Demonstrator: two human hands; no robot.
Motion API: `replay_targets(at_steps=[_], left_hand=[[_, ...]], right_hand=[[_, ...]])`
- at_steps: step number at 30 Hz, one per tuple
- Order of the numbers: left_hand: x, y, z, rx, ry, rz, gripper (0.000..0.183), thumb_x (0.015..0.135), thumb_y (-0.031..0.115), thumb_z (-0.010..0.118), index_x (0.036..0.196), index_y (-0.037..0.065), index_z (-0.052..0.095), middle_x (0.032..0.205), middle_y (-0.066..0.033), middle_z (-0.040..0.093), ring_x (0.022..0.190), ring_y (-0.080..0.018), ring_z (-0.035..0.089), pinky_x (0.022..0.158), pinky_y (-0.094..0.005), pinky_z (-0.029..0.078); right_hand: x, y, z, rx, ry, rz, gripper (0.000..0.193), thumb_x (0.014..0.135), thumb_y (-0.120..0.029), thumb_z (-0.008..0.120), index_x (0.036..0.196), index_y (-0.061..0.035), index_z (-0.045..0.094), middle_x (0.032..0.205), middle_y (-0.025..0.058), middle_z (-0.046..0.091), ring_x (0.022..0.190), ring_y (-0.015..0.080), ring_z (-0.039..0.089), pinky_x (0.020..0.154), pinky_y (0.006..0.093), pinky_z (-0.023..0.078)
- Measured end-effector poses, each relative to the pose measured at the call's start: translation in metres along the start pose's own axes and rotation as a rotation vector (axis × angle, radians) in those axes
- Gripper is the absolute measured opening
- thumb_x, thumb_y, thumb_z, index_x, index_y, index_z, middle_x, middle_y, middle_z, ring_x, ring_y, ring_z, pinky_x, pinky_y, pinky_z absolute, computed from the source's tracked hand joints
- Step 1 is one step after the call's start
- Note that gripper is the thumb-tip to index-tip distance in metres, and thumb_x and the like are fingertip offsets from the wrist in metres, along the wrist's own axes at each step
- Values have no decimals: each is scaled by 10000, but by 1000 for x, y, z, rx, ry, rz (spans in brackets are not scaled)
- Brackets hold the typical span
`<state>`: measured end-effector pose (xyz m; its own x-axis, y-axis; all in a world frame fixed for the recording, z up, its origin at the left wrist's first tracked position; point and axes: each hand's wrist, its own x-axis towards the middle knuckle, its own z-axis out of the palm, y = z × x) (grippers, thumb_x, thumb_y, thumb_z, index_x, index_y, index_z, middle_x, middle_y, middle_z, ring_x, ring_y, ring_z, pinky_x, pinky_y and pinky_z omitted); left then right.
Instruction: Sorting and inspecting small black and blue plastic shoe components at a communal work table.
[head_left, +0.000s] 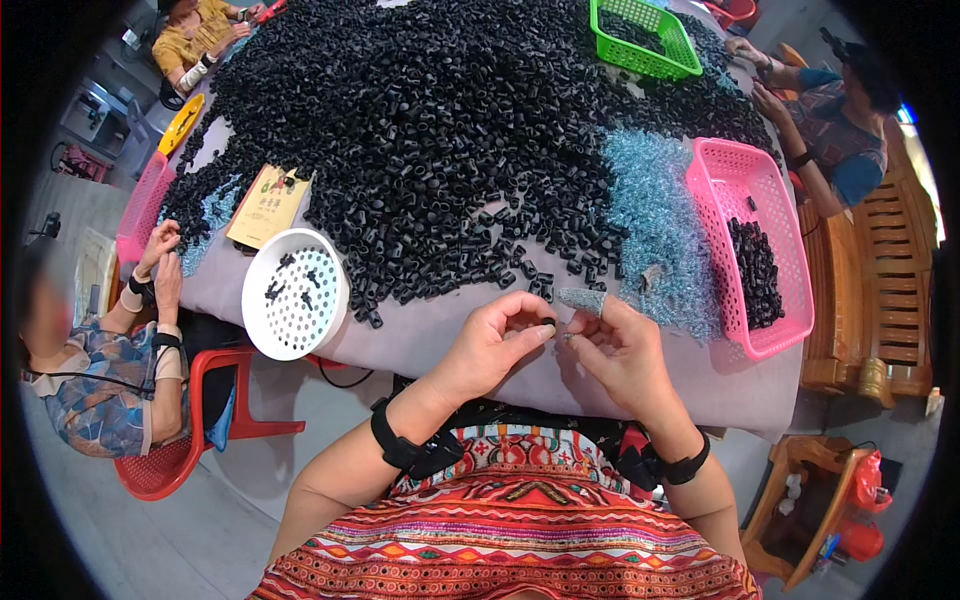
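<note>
My left hand [488,345] is closed in a pinch on a small black plastic part [548,322] near the table's front edge. Just beside it, my right hand [628,358] pinches a tiny pale, shiny piece [568,337], too small to make out fully. A grey woven cover [582,299] wraps one right finger. Ahead of both hands spreads a big heap of short black plastic parts [430,150]. A pile of small clear bluish pieces [655,240] lies to the right, beyond my right hand.
A pink basket [712,195] at right holds black parts. A white perforated bowl [335,325] with a few parts and a yellow booklet [262,208] lie left. A green basket [655,68] stands far off. Several people sit around the table; a red chair [200,400] is at left.
</note>
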<state>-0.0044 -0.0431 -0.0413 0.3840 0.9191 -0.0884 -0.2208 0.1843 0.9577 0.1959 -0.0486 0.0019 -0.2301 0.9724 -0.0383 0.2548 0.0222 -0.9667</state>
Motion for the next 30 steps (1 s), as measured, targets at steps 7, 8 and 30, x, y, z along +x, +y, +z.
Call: replay_targets(at_steps=[7,8,30], left_hand=[[-1,11,6,-216,43,-139,210,978,111,635,1177,43,642,906,24,647,761,-43,584,663,-189,495],[-1,11,4,-197,24,-156,204,975,96,634,1170,37,646,904,17,653,756,-48,597,662,-199,514],[-7,4,-1,70,-146,-226,305,1020,58,540,1311,-25,574,1104,-69,685,889,-123,682,802,-259,550]], right_hand=[[1,5,4,13,-39,-27,374,853,94,625,1217,7,611,932,1,603,777,49,587,616,206,506],[1,4,5,13,-39,-27,374,853,94,625,1217,7,611,932,1,603,777,49,587,616,206,506],[5,-12,6,-262,-6,-171,134,814,15,678,937,21,624,827,159,640,756,272,691,672,339,548]])
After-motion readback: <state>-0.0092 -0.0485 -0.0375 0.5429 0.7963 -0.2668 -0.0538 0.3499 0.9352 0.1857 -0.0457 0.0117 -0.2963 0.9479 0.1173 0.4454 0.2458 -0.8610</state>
